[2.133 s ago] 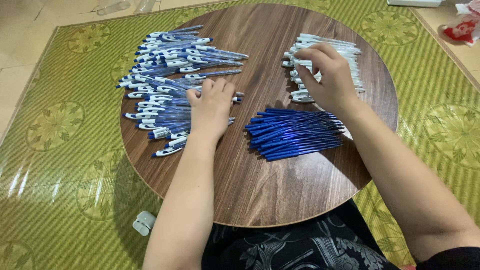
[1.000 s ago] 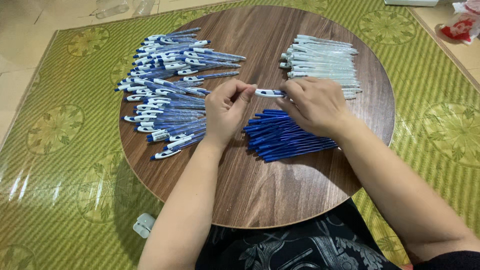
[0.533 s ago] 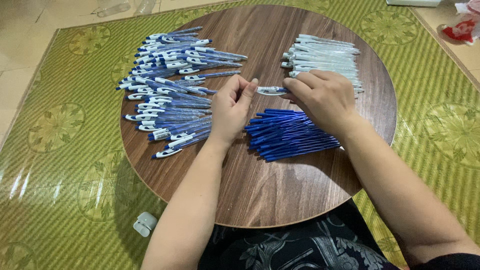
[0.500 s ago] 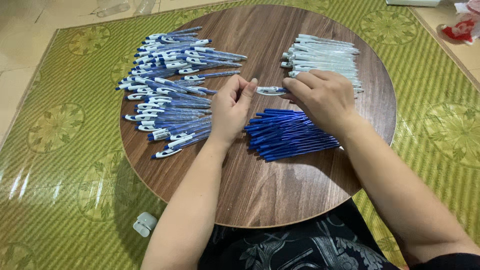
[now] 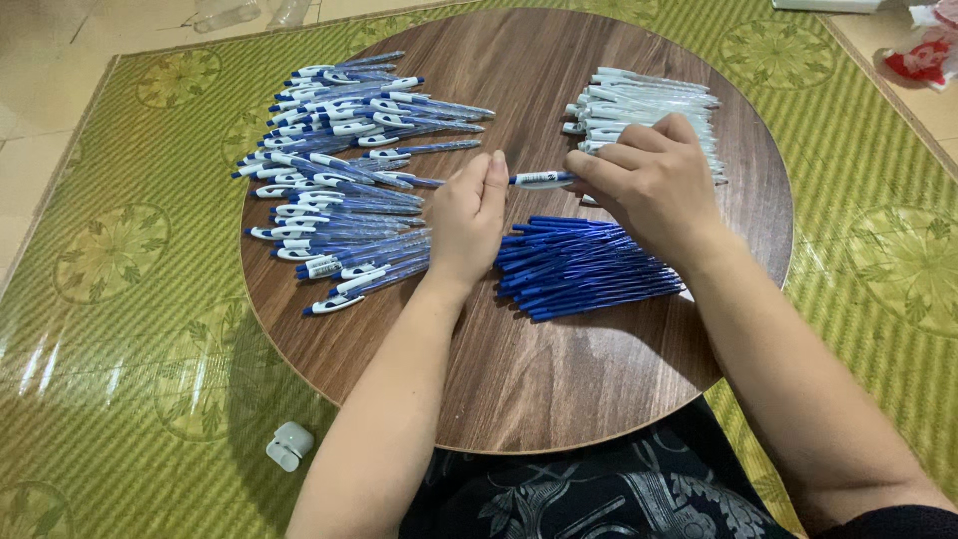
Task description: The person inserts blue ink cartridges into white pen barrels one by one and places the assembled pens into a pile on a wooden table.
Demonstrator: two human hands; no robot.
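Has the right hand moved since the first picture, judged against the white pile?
Yes. The right hand has left the white pile and now sits nearer the person, pinching a pen.

Finished pens (image 5: 349, 180) left on table (image 5: 559, 369); barrels (image 5: 589, 262) centre; caps (image 5: 649, 100) behind right.

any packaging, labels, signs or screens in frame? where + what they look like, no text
Red and white plastic bag: top right corner, on the floor past the mat, crumpled.
Clear plastic wrapper: top left, on the floor beyond the mat, crinkled.
Small white case: on the green mat, lower left of the round table, rounded.
No signs or screens.
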